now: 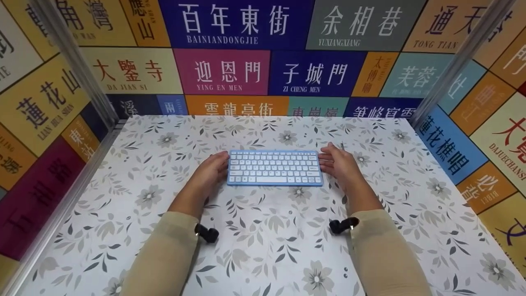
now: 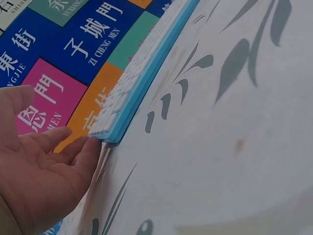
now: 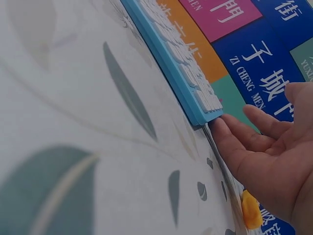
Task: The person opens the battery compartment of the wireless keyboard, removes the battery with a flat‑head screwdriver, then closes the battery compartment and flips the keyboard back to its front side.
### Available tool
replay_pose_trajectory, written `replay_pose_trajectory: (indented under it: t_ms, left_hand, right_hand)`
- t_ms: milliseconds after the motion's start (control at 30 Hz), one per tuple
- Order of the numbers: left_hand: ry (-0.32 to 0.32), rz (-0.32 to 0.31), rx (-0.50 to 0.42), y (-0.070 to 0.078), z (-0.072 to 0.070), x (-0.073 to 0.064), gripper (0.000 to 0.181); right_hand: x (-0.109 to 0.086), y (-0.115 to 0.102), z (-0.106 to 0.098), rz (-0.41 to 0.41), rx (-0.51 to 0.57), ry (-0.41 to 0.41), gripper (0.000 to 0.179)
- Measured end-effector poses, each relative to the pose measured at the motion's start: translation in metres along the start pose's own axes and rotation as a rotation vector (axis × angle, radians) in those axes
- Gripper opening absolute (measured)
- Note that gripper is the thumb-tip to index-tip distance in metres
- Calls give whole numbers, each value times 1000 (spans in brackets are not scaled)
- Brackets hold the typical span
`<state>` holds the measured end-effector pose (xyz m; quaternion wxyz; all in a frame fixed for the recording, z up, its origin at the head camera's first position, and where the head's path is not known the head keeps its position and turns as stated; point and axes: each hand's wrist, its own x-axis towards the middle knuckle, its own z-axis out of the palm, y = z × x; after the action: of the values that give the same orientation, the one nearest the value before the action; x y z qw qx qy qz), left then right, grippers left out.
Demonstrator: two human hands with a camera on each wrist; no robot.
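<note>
A small light-blue keyboard [image 1: 274, 167] with white keys lies flat on the floral-patterned table, its long side facing me. My left hand [image 1: 210, 172] is at its left end, palm turned inward. In the left wrist view the fingertips [image 2: 93, 144] meet the keyboard's near corner, and the thumb stands apart from it. My right hand [image 1: 339, 162] mirrors this at the right end. The right wrist view has its fingertips [image 3: 220, 125] right at the blue edge, thumb raised. Neither hand curls round the keyboard; it sits between them.
The white table [image 1: 263, 230] has a grey leaf-and-flower print. Colourful sign panels [image 1: 224, 72] stand behind it and along both sides, with clear posts [image 1: 88, 78] at the corners. Small black cameras [image 1: 209, 235] stick out from both sleeves. A yellow-orange shape [image 3: 252, 210] shows below the right hand.
</note>
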<state>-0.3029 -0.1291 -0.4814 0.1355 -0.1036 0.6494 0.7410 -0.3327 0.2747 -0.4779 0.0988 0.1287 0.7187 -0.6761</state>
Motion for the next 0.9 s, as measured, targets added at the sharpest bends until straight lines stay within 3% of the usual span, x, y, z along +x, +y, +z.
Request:
replay_pose_trajectory:
  t_ms: [400,667,900]
  left_hand:
    - [-44,23,55,2,2,-2,63]
    - [-32,-16,94,5,1,-4,65]
    - [-57,6,84,4,0,-6,64]
  right_hand:
    - [-1,-4,1,-35,78,64,52]
    - [-7,-9,4,-182,237,48,45]
    - [-12,-15,9,-251,257,50,36]
